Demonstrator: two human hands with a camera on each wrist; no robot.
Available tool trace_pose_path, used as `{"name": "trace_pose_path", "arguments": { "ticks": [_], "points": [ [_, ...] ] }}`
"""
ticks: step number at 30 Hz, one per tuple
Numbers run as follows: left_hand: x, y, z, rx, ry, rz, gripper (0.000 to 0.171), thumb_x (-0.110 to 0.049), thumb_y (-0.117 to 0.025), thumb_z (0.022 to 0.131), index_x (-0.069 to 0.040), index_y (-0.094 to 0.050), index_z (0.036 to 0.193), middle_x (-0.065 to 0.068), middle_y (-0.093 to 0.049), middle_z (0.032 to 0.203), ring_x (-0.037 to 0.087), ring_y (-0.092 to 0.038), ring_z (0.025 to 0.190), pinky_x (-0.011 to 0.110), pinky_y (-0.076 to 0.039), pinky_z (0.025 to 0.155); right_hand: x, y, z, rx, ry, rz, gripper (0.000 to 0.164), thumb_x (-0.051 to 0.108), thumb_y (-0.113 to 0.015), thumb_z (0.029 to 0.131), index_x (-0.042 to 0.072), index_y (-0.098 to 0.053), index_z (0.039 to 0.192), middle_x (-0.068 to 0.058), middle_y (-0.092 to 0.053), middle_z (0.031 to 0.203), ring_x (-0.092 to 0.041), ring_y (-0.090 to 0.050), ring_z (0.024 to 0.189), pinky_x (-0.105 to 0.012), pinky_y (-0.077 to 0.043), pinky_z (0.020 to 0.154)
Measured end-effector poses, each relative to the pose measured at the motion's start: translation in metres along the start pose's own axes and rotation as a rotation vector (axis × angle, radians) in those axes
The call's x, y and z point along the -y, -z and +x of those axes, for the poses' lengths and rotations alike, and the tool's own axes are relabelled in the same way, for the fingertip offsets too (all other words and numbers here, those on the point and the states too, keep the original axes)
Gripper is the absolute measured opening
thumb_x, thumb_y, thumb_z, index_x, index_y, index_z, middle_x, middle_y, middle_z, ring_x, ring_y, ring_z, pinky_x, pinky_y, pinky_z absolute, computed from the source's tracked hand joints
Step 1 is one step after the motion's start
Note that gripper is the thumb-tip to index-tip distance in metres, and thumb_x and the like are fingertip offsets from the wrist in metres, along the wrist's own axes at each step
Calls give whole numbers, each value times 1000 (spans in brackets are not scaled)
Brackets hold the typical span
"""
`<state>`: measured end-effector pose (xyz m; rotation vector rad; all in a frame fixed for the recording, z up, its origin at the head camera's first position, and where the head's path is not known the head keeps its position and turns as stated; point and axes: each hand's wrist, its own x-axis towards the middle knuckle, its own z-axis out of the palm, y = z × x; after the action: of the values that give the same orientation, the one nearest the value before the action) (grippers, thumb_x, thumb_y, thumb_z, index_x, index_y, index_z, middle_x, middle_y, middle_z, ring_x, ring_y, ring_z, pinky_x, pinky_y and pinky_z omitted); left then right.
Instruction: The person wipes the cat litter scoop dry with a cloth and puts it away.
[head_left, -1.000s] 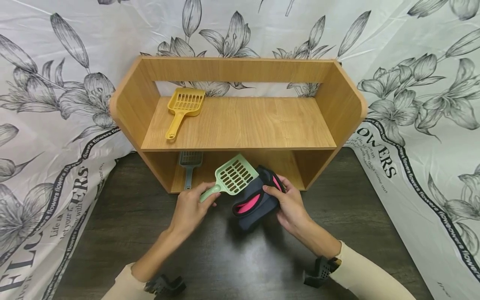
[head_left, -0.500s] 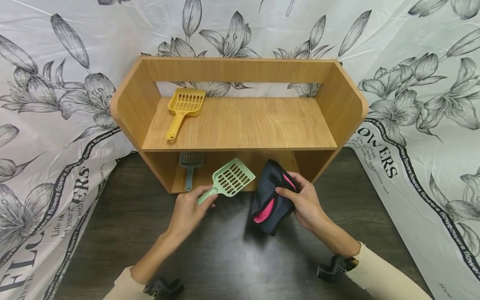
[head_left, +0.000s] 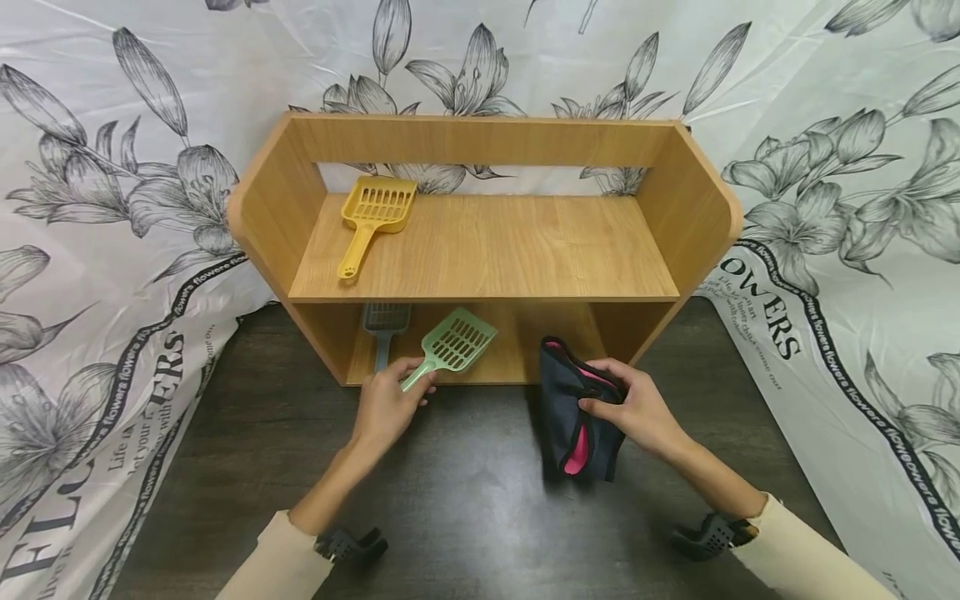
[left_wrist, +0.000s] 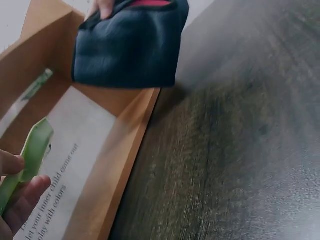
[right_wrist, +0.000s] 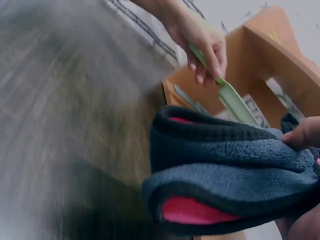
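My left hand [head_left: 387,406] grips a pale green slotted litter scoop [head_left: 450,360] by its handle. The scoop's head overlaps the lower shelf's opening in the head view, and the left wrist view catches it edge-on. To the right, my right hand [head_left: 637,410] pinches a folded dark blue cloth [head_left: 561,408] with black edging and a bright pink inner side. The fingers behind the folds are mostly hidden. In the right wrist view, the cloth [right_wrist: 225,150] hangs in layers close to the camera, with the left hand beyond it.
A wooden two-tier shelf [head_left: 487,246] stands against a flower-printed sheet. On its upper board, at the left, lies a yellow litter scoop [head_left: 378,208]. A grey scoop [head_left: 383,343] lies below at the left, partly hidden. The dark wood-grain table [head_left: 480,508] spreads in front.
My right hand has moved right with the cloth, away from the green scoop and near the shelf's right end. The scoop has shifted slightly left and up, over the lower shelf.
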<state>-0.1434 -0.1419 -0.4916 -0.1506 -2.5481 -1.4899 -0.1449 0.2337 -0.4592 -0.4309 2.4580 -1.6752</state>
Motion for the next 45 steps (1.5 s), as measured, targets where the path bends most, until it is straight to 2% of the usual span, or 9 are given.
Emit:
{"name": "trace_pose_path", "arguments": {
  "ticks": [6, 13, 16, 21, 25, 28, 34, 40, 45],
  "points": [
    [12, -11, 15, -41, 10, 32, 30, -9, -78, 98, 9, -71, 120, 19, -80, 93, 26, -77, 68, 19, -51, 48, -6, 30, -9, 6, 65, -153, 44, 1, -83, 89, 5, -68, 130, -14, -75, 110, -8, -71, 84, -24, -58, 71],
    [24, -28, 32, -123, 25, 74, 35, -12, -79, 97, 12, -71, 122, 20, -79, 95, 33, -79, 80, 52, -63, 78, -12, 50, -19, -51, 159, -404, 45, 2, -87, 85, 11, -72, 126, -6, -77, 105, -4, -65, 81, -17, -52, 69],
    [30, -35, 39, -148, 30, 80, 35, -12, -78, 97, 12, -71, 121, 22, -79, 99, 34, -79, 80, 51, -63, 77, -16, 49, -22, -77, 245, -507, 46, -2, -88, 80, 12, -74, 122, -1, -78, 102, -4, -66, 82, -13, -49, 72],
    [37, -46, 48, -190, 53, 89, 34, -10, -78, 96, 11, -72, 122, 23, -79, 97, 29, -77, 66, 45, -64, 67, -22, 34, -26, -54, 354, -592, 49, -6, -87, 76, 9, -74, 121, -1, -78, 107, -12, -73, 90, -22, -55, 78],
    [42, -56, 55, -217, 80, 86, 28, -10, -80, 95, 7, -75, 117, 17, -79, 86, 25, -75, 61, 39, -59, 54, -28, 16, -28, 5, 380, -616, 50, -5, -88, 77, 4, -71, 124, -8, -78, 115, -19, -75, 95, -40, -61, 80],
    [43, -63, 59, -241, 77, 96, 28, -12, -81, 95, 5, -75, 116, 19, -80, 92, 29, -74, 62, 41, -58, 55, -32, 1, -28, 40, 382, -625, 50, -5, -87, 79, 2, -70, 125, -11, -77, 118, -20, -74, 88, -45, -62, 79],
    [44, -73, 64, -285, 84, 128, 35, -16, -82, 94, 5, -75, 121, 25, -76, 114, 34, -75, 66, 50, -62, 66, -38, -28, -30, 72, 351, -639, 48, -1, -88, 80, 1, -70, 125, -12, -76, 119, -17, -74, 87, -38, -62, 76],
    [46, -81, 68, -340, 97, 154, 30, -13, -82, 94, 4, -76, 117, 25, -77, 109, 38, -76, 72, 53, -62, 66, -43, -51, -31, 91, 362, -653, 50, -2, -88, 78, 1, -69, 123, -14, -76, 112, 7, -37, 54, -17, -44, 52],
    [48, -90, 69, -400, 114, 139, 23, -10, -81, 93, 4, -77, 111, 25, -78, 104, 42, -77, 79, 56, -61, 70, -44, -61, -30, 105, 400, -710, 50, -2, -87, 78, 1, -68, 124, -11, -74, 100, 6, -36, 56, -14, -36, 49]
  ]
}}
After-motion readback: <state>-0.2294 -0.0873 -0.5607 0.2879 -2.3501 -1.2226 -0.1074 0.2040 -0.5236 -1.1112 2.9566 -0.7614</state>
